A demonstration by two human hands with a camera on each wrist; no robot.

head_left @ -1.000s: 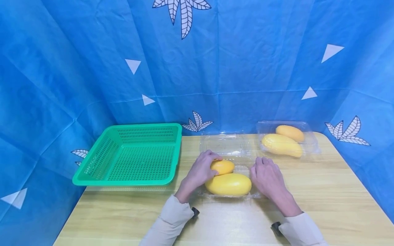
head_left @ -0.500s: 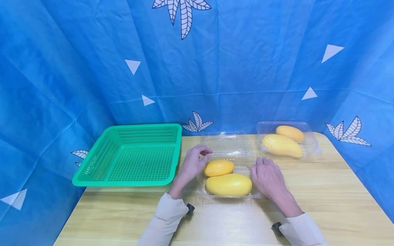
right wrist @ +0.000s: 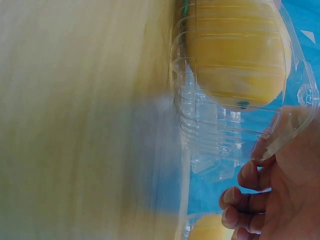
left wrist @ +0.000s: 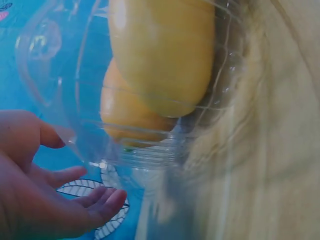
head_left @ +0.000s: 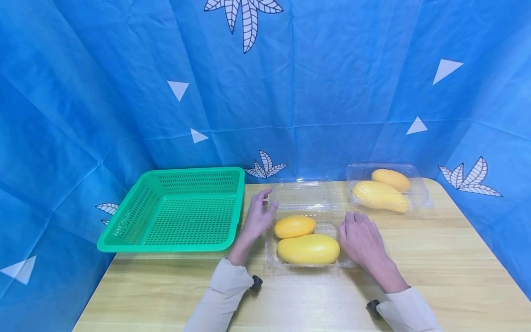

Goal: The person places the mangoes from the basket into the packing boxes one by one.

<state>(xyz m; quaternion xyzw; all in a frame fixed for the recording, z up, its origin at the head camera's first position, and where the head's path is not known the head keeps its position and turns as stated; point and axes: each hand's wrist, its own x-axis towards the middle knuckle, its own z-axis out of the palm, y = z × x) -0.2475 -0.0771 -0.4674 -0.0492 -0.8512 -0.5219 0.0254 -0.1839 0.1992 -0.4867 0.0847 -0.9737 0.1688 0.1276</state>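
A clear plastic clamshell box lies on the table with its lid tipped back away from me. Inside are a smaller orange-yellow mango and, in front of it, a larger yellow mango. My left hand is at the box's left side near the lid, fingers spread and holding nothing; the left wrist view shows its fingers beside the clear rim. At the right side, my right hand pinches the box's rim between thumb and forefinger, as the right wrist view shows.
A green plastic basket stands at the left of the wooden table. A second clear box, at the back right, contains two mangoes. Behind the table hangs a blue patterned cloth.
My left hand has let go of the smaller mango, which has shifted slightly left, and moved up and left toward the lid with fingers opening. My right hand stays at the box's right rim.
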